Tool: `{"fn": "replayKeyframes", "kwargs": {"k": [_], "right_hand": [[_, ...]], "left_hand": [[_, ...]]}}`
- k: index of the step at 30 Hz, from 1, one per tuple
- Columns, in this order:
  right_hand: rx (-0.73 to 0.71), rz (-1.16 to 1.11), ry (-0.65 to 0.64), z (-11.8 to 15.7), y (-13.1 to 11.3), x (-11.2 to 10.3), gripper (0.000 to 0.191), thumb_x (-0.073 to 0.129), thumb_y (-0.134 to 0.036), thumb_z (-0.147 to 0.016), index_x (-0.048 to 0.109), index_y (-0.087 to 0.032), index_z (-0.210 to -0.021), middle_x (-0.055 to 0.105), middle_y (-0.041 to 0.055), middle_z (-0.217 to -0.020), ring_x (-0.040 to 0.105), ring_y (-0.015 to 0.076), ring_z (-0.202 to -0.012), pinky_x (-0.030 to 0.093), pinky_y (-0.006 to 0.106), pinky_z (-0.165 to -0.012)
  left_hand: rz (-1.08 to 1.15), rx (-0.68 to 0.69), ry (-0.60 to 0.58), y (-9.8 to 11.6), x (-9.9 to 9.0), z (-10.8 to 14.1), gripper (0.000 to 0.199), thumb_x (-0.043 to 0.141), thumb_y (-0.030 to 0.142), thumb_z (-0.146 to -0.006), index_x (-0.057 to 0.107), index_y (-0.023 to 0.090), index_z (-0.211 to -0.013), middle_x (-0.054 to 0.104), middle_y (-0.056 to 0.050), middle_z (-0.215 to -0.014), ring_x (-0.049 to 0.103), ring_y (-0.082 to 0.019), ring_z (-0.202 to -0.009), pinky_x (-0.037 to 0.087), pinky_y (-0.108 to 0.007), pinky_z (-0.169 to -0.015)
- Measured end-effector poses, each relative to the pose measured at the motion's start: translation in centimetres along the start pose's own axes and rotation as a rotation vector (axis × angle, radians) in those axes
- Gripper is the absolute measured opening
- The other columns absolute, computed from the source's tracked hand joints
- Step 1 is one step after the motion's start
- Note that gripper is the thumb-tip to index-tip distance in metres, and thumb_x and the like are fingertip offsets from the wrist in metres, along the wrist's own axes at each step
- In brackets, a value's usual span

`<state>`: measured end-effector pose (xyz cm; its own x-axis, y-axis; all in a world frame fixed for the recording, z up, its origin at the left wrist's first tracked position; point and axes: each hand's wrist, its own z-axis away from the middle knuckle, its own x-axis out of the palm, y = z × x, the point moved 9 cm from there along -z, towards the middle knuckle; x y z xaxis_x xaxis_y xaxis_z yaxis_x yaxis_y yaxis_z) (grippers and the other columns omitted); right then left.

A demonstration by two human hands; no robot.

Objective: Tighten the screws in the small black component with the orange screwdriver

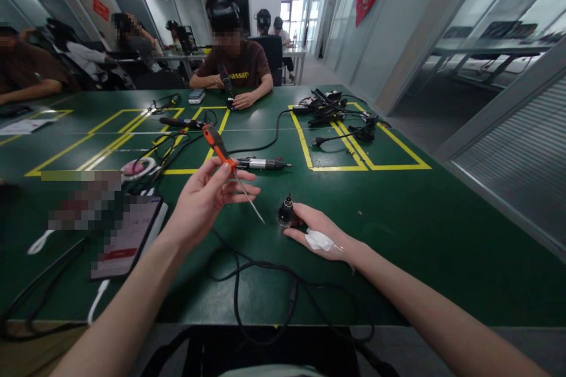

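An orange and black screwdriver [219, 146] is pinched in my left hand [211, 188], raised above the green table, its thin shaft slanting down to the right. My right hand [319, 230], with a white patch on it, grips a small dark cylindrical part [286, 212] with a narrow tip pointing up. Behind my left hand lies a silver and black electric screwdriver [260, 163] with its bit pointing right.
Black cables [265, 265] loop across the near side of the green table [442, 247]. A phone [128, 238] and tape roll [139, 168] lie left. Tangled cords [329, 109] sit at the back right. Across the table, a person [232, 65] holds a tool.
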<state>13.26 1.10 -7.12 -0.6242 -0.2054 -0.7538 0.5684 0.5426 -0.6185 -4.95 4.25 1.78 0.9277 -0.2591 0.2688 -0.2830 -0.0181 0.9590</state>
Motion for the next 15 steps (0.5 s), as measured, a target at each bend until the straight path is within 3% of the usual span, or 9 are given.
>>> {"fn": "replayKeyframes", "kwargs": {"k": [4, 8, 15], "right_hand": [[0.104, 0.051, 0.068, -0.2, 0.5, -0.3, 0.016, 0.071, -0.023, -0.093, 0.059, -0.021, -0.103, 0.066, 0.0041, -0.092, 0.064, 0.0216, -0.08, 0.05, 0.032, -0.072], [0.21, 0.08, 0.158, -0.3, 1.3, -0.6, 0.019, 0.073, -0.02, -0.09, 0.058, -0.022, -0.101, 0.067, 0.0021, -0.088, 0.065, 0.0208, -0.078, 0.05, 0.031, -0.071], [0.243, 0.084, 0.213, -0.3, 1.6, -1.0, 0.018, 0.073, -0.02, -0.09, 0.057, -0.023, -0.097, 0.066, 0.002, -0.087, 0.065, 0.0211, -0.077, 0.049, 0.031, -0.07]], "left_hand": [[-0.182, 0.279, -0.105, 3.1, 4.0, -2.0, 0.036, 0.065, 0.048, -0.096, 0.046, 0.02, -0.109, 0.077, -0.001, -0.093, 0.08, -0.015, -0.074, 0.066, -0.024, -0.066], [-0.213, 0.421, -0.151, 3.0, 6.8, -3.6, 0.037, 0.057, 0.052, -0.1, 0.039, 0.022, -0.11, 0.073, 0.004, -0.082, 0.078, -0.014, -0.064, 0.062, -0.019, -0.057], [-0.152, 0.54, -0.082, 1.4, 6.2, -4.3, 0.033, 0.052, 0.051, -0.103, 0.035, 0.024, -0.111, 0.067, 0.009, -0.071, 0.075, -0.013, -0.056, 0.059, -0.017, -0.048]]}}
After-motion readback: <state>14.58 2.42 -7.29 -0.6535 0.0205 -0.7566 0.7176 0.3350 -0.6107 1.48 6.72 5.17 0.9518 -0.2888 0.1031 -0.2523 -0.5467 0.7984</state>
